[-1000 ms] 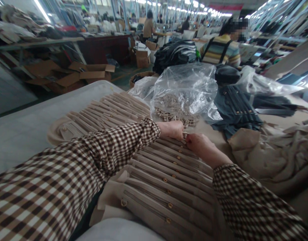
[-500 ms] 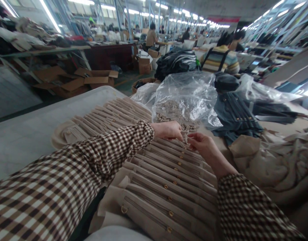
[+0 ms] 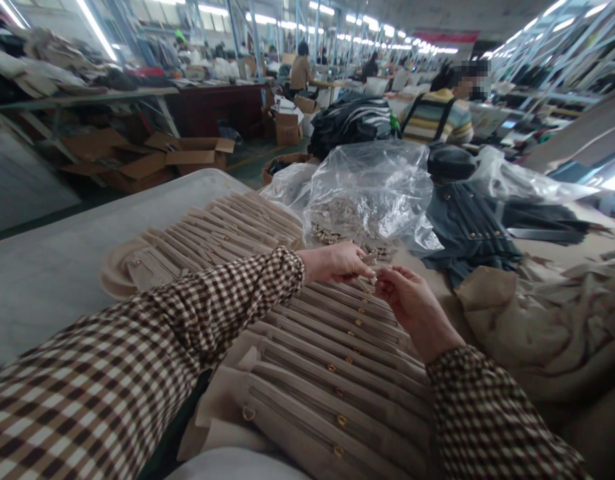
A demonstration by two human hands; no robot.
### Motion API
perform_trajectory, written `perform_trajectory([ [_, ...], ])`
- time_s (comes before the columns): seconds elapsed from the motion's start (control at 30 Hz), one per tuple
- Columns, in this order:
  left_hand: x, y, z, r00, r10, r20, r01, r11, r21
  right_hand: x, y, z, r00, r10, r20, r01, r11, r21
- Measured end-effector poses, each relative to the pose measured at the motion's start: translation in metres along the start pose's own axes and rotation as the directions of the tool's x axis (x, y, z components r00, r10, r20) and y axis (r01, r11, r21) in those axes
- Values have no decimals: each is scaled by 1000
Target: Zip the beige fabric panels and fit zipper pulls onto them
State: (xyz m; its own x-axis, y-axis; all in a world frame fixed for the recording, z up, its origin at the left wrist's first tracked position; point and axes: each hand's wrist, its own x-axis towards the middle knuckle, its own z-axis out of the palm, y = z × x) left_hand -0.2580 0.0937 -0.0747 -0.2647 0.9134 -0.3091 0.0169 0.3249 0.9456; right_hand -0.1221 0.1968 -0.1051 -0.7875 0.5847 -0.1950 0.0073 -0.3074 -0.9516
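Note:
My left hand is closed in a pinch, its fingertips meeting those of my right hand, which is pinched too. Between them shows a small shiny metal piece; the fingers cover most of it. Below the hands lies a long row of overlapping beige fabric panels with zippers and gold-coloured metal rings. Just beyond my fingers, several small beige tabs lie in a heap at the mouth of a clear plastic bag.
Dark blue-grey panels with gold fittings lie to the right of the bag. Crumpled beige fabric covers the right side. A pale tabletop extends left. Open cardboard boxes stand on the floor beyond, and people sit at work farther back.
My fingertips have come closer together; the pale strip seen between them earlier is now mostly hidden. My right hand has turned slightly and shifted a little left.

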Motion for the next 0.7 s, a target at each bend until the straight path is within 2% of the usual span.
perform_trajectory([
  [0.2, -2, 5, 11, 994, 66, -85, -78, 986, -146, -4, 2, 17, 999, -33, -20, 37, 965, 260],
  [0.27, -3, 5, 14, 993, 71, -98, -86, 983, -164, -5, 0, 17, 999, -30, -43, 40, 962, 271],
  [0.33, -5, 4, 13, 990, 87, -115, -103, 985, -138, -6, -4, 13, 997, -26, -70, 37, 987, 155],
  [0.43, -7, 2, 10, 980, 113, -163, -125, 990, -60, -9, -11, 1, 999, -7, -51, -4, 977, -212],
  [0.5, -7, 1, 9, 981, 115, -158, -114, 993, 16, -11, -14, -5, 1000, 12, 28, 2, 894, -447],
  [0.57, -7, -2, 9, 986, 115, -121, -104, 990, 98, -14, -16, -8, 993, 27, 111, 44, 803, -594],
  [0.7, -5, -8, 10, 989, 120, -86, -98, 969, 227, -14, -11, -9, 984, 77, 158, 58, 705, -706],
])
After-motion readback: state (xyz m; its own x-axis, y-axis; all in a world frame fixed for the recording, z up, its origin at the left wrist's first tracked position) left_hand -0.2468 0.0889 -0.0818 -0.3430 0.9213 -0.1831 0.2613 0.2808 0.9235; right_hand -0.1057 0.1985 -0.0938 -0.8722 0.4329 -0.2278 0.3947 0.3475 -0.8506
